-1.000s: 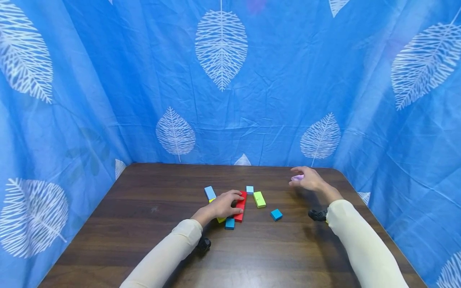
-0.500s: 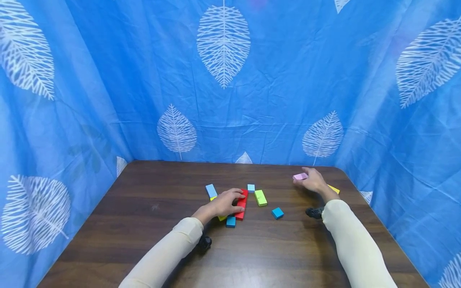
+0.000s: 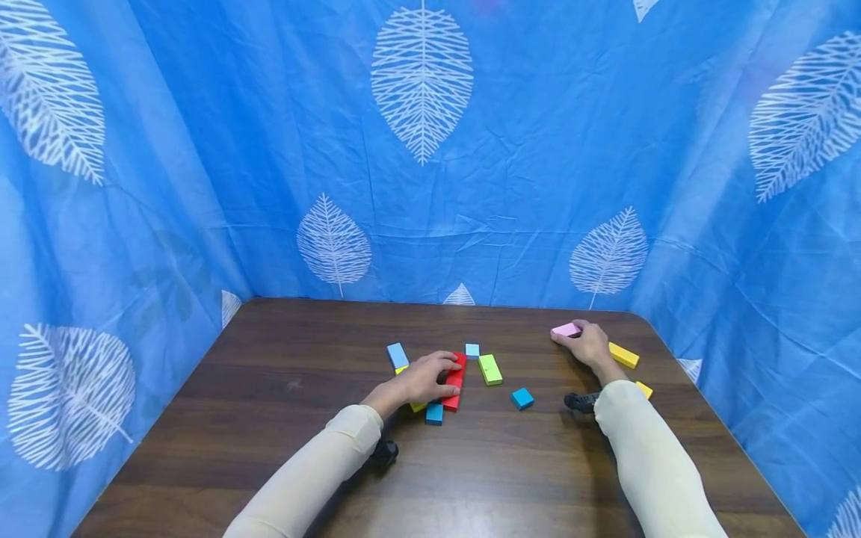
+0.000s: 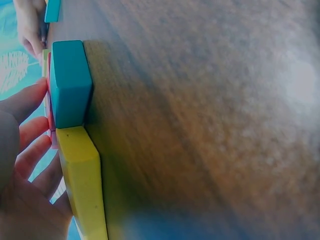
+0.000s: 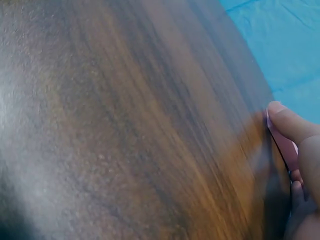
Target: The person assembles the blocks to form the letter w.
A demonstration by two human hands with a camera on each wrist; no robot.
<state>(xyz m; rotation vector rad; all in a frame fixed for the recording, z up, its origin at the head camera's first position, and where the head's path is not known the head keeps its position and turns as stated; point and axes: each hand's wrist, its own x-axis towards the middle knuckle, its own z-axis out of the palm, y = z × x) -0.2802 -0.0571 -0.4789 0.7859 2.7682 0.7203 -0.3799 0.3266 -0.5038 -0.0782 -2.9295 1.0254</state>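
My left hand (image 3: pixel 420 379) rests at the red block (image 3: pixel 455 382) in the head view, thumb and fingertips touching it, fingers loosely bent. A yellow block (image 4: pixel 82 175) lies under that hand, end to end with a teal block (image 4: pixel 71 82) in the left wrist view. Off to the right, my right hand (image 3: pixel 587 345) pinches a pink block (image 3: pixel 566 329) between thumb and fingers, low at the table's far right. In the right wrist view the thumb covers part of the pink block (image 5: pixel 284 145).
Near the red block are a light-blue block (image 3: pixel 397 355), a small pale-blue block (image 3: pixel 472 351) and a lime-green block (image 3: pixel 490 369). A blue block (image 3: pixel 522 398) lies between the hands. Yellow blocks (image 3: pixel 623 355) lie beside the right arm. A blue curtain (image 3: pixel 430 246) surrounds the wooden table (image 3: pixel 269 359).
My right hand has moved slightly right with the pink block, and its wrist has swung left, uncovering the yellow blocks. The left hand stays at the red block.
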